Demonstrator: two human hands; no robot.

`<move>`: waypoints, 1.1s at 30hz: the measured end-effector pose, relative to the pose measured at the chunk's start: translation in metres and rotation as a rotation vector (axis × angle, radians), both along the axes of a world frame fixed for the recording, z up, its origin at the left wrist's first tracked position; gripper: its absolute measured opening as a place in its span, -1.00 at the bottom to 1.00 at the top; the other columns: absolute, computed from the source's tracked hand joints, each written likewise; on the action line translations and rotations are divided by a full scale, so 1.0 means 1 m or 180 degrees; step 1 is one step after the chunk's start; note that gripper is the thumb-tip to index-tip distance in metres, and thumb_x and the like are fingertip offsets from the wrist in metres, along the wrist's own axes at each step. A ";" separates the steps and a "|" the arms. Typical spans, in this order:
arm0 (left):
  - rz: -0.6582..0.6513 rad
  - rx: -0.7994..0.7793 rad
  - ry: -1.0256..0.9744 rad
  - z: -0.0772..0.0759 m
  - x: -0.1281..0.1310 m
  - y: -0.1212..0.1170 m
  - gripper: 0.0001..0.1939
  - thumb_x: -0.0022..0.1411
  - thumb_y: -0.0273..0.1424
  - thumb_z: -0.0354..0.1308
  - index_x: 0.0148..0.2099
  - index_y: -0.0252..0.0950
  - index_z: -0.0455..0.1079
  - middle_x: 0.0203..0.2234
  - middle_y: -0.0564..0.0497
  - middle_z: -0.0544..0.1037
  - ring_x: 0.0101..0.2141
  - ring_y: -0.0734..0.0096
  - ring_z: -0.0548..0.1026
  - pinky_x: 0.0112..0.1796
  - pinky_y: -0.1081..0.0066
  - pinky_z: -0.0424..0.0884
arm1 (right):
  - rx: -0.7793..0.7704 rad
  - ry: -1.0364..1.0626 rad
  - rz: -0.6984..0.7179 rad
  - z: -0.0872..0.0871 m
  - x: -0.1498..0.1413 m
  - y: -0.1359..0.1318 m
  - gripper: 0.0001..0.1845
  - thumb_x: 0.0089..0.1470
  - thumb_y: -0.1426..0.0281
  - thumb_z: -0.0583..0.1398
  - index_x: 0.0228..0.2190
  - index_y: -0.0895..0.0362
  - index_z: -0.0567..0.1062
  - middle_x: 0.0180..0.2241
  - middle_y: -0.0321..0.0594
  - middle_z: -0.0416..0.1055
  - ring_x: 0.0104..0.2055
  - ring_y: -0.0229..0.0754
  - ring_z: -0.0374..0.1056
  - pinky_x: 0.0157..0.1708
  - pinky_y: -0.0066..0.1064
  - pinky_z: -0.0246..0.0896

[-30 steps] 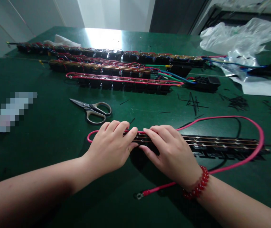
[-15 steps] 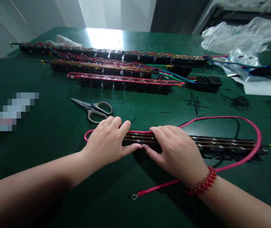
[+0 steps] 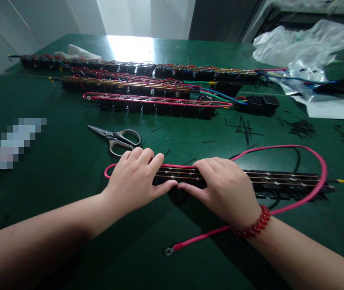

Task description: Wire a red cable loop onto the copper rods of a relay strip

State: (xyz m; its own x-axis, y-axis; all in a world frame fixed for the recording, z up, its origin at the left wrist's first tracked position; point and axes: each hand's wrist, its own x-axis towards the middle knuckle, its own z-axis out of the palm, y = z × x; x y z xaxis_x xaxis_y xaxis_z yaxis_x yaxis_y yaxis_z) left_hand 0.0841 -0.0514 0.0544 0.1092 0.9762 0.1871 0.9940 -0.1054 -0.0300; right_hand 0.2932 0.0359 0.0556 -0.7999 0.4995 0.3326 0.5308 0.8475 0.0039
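Both hands grip a long black strip assembly (image 3: 283,183) with thin copper-coloured rods along its top. My left hand (image 3: 137,173) is closed over its left part, fingers on the far side and thumb on the near side. My right hand (image 3: 226,189), a red bead bracelet at its wrist, holds it the same way nearer the middle; the two thumb tips almost meet. A red cable (image 3: 322,169) runs along the strip's far edge under the fingers, bends round at the left end and loops wide at the right. Its ring terminal (image 3: 168,251) lies on the table in front.
Scissors (image 3: 116,139) lie beyond my left hand. Farther back are similar wired strips (image 3: 159,102) and a black connector (image 3: 259,104). Cut black ties (image 3: 298,128) are scattered at right, near clear plastic bags (image 3: 301,46). A blurred-out item (image 3: 15,141) is on the left of the green table (image 3: 54,249).
My right hand has shifted very slightly along the strip. The whole view has moved a little; both hands keep their hold.
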 end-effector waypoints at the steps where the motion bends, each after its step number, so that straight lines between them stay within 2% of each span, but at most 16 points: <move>1: -0.0086 0.0113 0.0018 0.000 0.000 0.000 -0.44 0.33 0.04 -0.03 0.08 -0.31 0.35 -0.10 -0.19 0.47 -0.10 -0.04 0.42 -0.11 0.01 0.35 | -0.0020 0.0019 -0.0002 0.000 0.000 0.000 -0.52 0.14 -0.04 0.18 -0.34 0.16 0.43 -0.39 -0.14 0.47 -0.33 -0.03 0.36 -0.30 -0.25 0.12; 4: -0.0552 0.0440 -0.0009 -0.001 0.000 -0.001 -0.58 0.39 -0.10 -0.04 0.08 -0.30 0.34 0.03 -0.19 0.44 -0.01 -0.02 0.39 -0.05 0.02 0.31 | -0.0070 0.0057 0.0019 -0.002 0.000 0.000 -0.55 0.13 -0.01 0.20 -0.34 0.16 0.43 -0.40 -0.15 0.46 -0.33 -0.04 0.35 -0.29 -0.26 0.11; 7: -0.0908 0.0471 -0.0125 -0.002 0.000 0.000 -0.62 0.40 -0.17 -0.01 0.10 -0.32 0.32 0.01 -0.16 0.46 -0.02 0.06 0.41 -0.06 0.12 0.34 | -0.0109 0.0072 0.0069 -0.003 0.000 0.000 -0.58 0.14 0.02 0.21 -0.36 0.15 0.42 -0.41 -0.16 0.46 -0.34 -0.05 0.34 -0.29 -0.27 0.10; 14: -0.0963 0.0223 -0.0326 -0.003 -0.001 0.002 -0.62 0.40 -0.21 0.02 0.15 -0.30 0.30 -0.07 -0.09 0.50 -0.08 0.13 0.42 -0.09 0.16 0.39 | -0.0242 0.0004 0.0054 -0.004 -0.002 -0.002 -0.56 0.16 0.00 0.18 -0.34 0.15 0.42 -0.38 -0.14 0.48 -0.32 -0.03 0.36 -0.27 -0.23 0.13; 17: -0.0947 0.0184 -0.0385 -0.003 -0.002 0.002 -0.64 0.39 -0.24 0.05 0.13 -0.31 0.32 -0.07 -0.09 0.50 -0.08 0.14 0.42 -0.08 0.15 0.40 | -0.0452 0.0001 0.0166 0.009 -0.001 0.001 -0.58 0.20 0.03 0.14 -0.27 0.15 0.46 -0.29 -0.12 0.52 -0.23 0.00 0.40 -0.19 -0.19 0.18; 19: -0.0935 0.0180 -0.0392 -0.003 -0.002 0.002 -0.64 0.38 -0.25 0.06 0.13 -0.31 0.33 -0.07 -0.09 0.50 -0.08 0.14 0.41 -0.08 0.14 0.41 | -0.0604 0.0176 0.0071 0.022 0.003 0.009 -0.58 0.25 0.06 0.08 -0.22 0.16 0.47 -0.20 -0.08 0.53 -0.14 0.01 0.41 -0.12 -0.18 0.23; 22: -0.0928 0.0182 -0.0385 -0.002 -0.001 0.003 -0.63 0.39 -0.24 0.05 0.13 -0.31 0.33 -0.07 -0.10 0.51 -0.09 0.14 0.41 -0.09 0.14 0.42 | -0.0609 0.0406 -0.0494 0.037 0.017 0.034 -0.58 0.27 0.12 0.03 -0.14 0.18 0.48 -0.11 -0.01 0.51 -0.05 0.03 0.41 -0.04 -0.15 0.28; 24: -0.0939 0.0152 -0.0378 -0.001 -0.001 0.004 -0.62 0.40 -0.22 0.03 0.14 -0.32 0.32 -0.06 -0.11 0.51 -0.09 0.14 0.41 -0.09 0.14 0.42 | -0.0482 0.0315 -0.0931 0.037 0.033 0.061 -0.58 0.24 0.14 0.04 -0.09 0.17 0.48 -0.07 0.01 0.49 0.00 0.08 0.40 0.02 -0.08 0.28; 27: -0.0947 0.0107 -0.0362 -0.001 -0.001 0.004 -0.61 0.41 -0.21 0.01 0.14 -0.33 0.32 -0.06 -0.11 0.50 -0.08 0.13 0.41 -0.08 0.15 0.42 | -0.0445 -0.0163 -0.1398 0.023 0.060 0.109 -0.46 0.16 0.16 0.09 0.07 0.23 0.40 0.09 0.10 0.39 0.17 0.18 0.28 0.19 0.00 0.15; 29: -0.0935 0.0105 -0.0350 -0.001 -0.001 0.005 -0.61 0.41 -0.21 0.00 0.14 -0.33 0.32 -0.05 -0.11 0.50 -0.08 0.13 0.41 -0.08 0.15 0.42 | -0.0810 -0.0632 -0.1561 0.010 0.076 0.139 -0.29 0.10 0.16 0.13 0.21 0.24 0.26 0.24 0.08 0.23 0.29 0.16 0.15 0.29 -0.03 0.03; 31: -0.0926 0.0092 -0.0340 -0.001 -0.001 0.005 -0.61 0.41 -0.21 0.00 0.14 -0.32 0.32 -0.05 -0.11 0.50 -0.08 0.13 0.40 -0.08 0.15 0.42 | -0.1079 -0.0849 -0.1623 0.000 0.085 0.161 -0.22 0.06 0.13 0.16 0.24 0.20 0.23 0.27 0.04 0.22 0.29 0.14 0.16 0.28 -0.07 0.08; 33: -0.0923 0.0070 -0.0329 -0.001 -0.001 0.004 -0.61 0.42 -0.21 -0.01 0.15 -0.32 0.32 -0.04 -0.12 0.50 -0.07 0.13 0.40 -0.08 0.15 0.42 | -0.1222 -0.0958 -0.1746 -0.005 0.085 0.172 -0.20 0.05 0.09 0.15 0.25 0.19 0.23 0.25 0.04 0.26 0.25 0.17 0.23 0.23 -0.04 0.16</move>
